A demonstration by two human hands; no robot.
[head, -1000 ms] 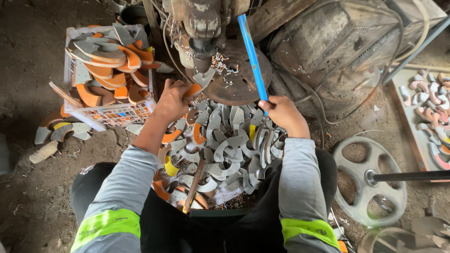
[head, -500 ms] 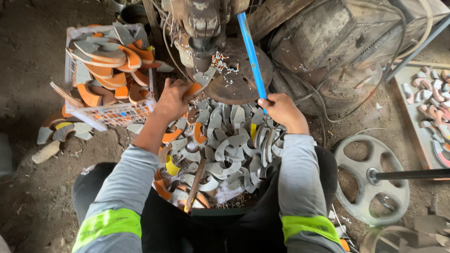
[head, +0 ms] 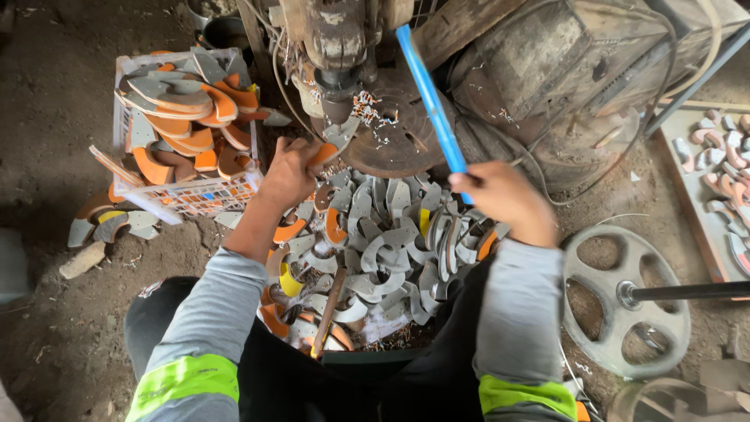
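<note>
Head view: left hand (head: 287, 173) pinches an orange-and-grey curved blank (head: 332, 148) on the press table (head: 394, 141), under the punch (head: 337, 82); right hand (head: 506, 199) fisted round the blue lever (head: 431, 105); blank likely stiff, light, sharp-edged, so grip the outer end; versus earlier, lever tilted slightly further, blank unmoved.

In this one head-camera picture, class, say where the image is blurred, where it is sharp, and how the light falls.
Head view: the right hand on the blue handle is smeared by motion; the left hand and the curved metal pieces read sharp; light is soft and even, no glare, with dark shadow under the machine.
</note>
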